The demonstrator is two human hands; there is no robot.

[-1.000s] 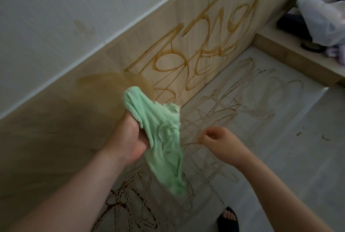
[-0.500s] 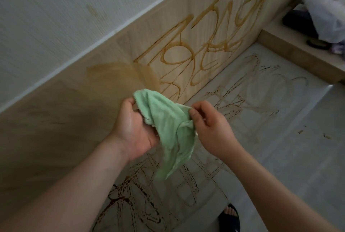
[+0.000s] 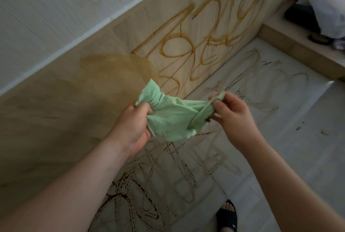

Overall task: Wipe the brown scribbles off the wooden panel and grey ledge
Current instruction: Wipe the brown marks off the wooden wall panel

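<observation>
Broadly, the panel (image 3: 56, 119) runs up our left side and carries bold brown scribbles (image 3: 211, 33) across its far half, with a hazy smear (image 3: 115, 71) where they meet the nearer wood. Below it the ledge (image 3: 280, 147) is covered in thinner, broken lines of the same brown, from beside our foot (image 3: 226, 216) to the far corner. We judge most of the job undone on both surfaces.

We hold the cloth (image 3: 171, 117) in the air near the foot of the panel, apparently touching neither surface. It is light, soft and limp, sagging and bunching between our grips. We expect it to wipe poorly as a loose rag and better folded into a thick pad pressed flat under the palm. A small brown spot (image 3: 206, 119) shows near its right edge, so a clean face should go outward.

Our left hand (image 3: 132, 129) clutches one bunched end in curled fingers. Our right hand (image 3: 231, 117) pinches the opposite edge between thumb and fingertips, drawing the fabric out.
</observation>
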